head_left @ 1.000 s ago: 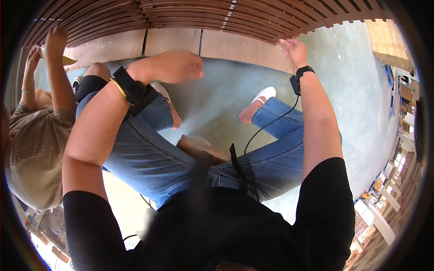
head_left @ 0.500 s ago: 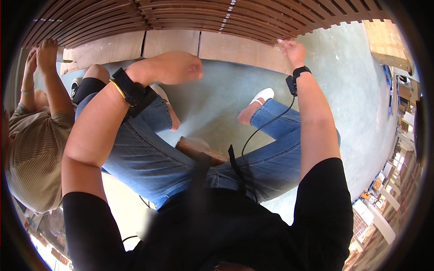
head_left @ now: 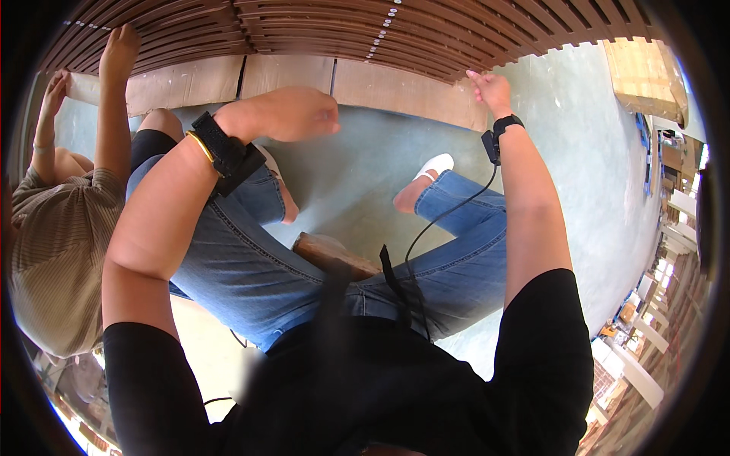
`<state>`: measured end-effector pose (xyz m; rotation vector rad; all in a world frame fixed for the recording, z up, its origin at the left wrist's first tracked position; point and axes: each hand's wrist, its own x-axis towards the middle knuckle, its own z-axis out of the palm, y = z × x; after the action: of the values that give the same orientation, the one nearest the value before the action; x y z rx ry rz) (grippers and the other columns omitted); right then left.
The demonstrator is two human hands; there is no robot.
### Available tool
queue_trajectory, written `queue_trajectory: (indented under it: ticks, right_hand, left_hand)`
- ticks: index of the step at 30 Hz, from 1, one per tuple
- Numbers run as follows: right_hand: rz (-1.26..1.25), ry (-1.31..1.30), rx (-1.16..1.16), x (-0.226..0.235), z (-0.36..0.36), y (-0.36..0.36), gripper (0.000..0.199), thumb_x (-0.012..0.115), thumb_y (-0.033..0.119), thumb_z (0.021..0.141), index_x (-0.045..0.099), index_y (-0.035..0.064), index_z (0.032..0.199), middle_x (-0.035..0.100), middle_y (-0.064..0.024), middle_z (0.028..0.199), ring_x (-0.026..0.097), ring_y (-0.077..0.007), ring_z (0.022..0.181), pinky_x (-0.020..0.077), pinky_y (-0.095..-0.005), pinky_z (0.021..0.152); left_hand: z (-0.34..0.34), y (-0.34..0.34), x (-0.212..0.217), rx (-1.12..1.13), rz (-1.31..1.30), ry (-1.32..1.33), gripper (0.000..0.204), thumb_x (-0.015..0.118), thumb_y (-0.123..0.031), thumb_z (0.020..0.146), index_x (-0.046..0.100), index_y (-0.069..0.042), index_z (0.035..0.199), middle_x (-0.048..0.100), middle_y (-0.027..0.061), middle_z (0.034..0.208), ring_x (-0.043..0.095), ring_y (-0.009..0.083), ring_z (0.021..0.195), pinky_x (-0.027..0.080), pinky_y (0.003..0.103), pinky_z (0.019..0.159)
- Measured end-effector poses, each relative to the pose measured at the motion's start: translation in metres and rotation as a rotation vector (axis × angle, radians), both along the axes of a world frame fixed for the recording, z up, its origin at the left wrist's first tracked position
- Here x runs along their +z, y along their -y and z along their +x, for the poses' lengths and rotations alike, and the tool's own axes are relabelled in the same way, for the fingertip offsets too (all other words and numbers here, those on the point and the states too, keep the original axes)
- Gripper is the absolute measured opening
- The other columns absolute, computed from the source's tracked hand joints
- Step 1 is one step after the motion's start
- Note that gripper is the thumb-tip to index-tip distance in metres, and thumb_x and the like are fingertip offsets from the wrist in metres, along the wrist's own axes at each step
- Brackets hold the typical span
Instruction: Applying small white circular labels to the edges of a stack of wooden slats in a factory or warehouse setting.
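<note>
A brown slatted panel [head_left: 319,38], with a row of small pale dots across its slats, spans the top of the view. My left hand [head_left: 293,114] hovers before the panel's near side, over the cardboard-coloured boards. It is partly blurred and its fingers curl inward; anything inside them is hidden. At the panel's near edge, toward the right, is my right hand [head_left: 494,93]. Its index finger stretches out to the slat edge while the other fingers bend loosely, and I see nothing held. Both wrists wear black bands.
A co-worker in a striped top sits at my left, one hand [head_left: 122,47] over the panel, the other [head_left: 56,85] by its corner. Pale boards [head_left: 411,95] support the panel. A wooden block [head_left: 334,254] lies between my legs. A black cable [head_left: 449,209] hangs from my right wrist.
The co-worker's nearer hand has moved up and right over the panel, and their other hand has shifted slightly. My right index finger looks straighter. My left hand has hardly moved.
</note>
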<state>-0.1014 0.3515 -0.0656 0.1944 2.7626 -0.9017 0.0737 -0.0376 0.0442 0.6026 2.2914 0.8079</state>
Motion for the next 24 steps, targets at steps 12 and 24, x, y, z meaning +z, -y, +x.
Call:
queue_trajectory:
  ticks: [12, 24]
  right_hand:
    - [0.004, -0.007, -0.028, -0.002, -0.006, -0.003, 0.039, 0.075, 0.039, 0.073, 0.065, 0.0017, 0.068, 0.062, -0.0046, 0.061, 0.056, -0.0108, 0.05, 0.0472, -0.025, 0.048]
    - [-0.066, -0.05, -0.014, 0.012, 0.008, 0.033, 0.045, 0.074, 0.045, 0.073, 0.066, -0.0002, 0.074, 0.065, -0.0051, 0.064, 0.057, -0.0101, 0.051, 0.0481, -0.0235, 0.051]
  left_hand:
    - [0.0, 0.002, -0.01, 0.004, 0.045, -0.07, 0.021, 0.055, -0.025, 0.086, 0.06, -0.006, 0.095, 0.062, 0.011, 0.086, 0.059, 0.0279, 0.081, 0.046, 0.035, 0.073]
    - [0.002, 0.003, -0.004, 0.0, 0.04, -0.081, 0.022, 0.055, -0.026, 0.087, 0.06, -0.006, 0.095, 0.062, 0.0116, 0.088, 0.06, 0.0276, 0.083, 0.046, 0.035, 0.075]
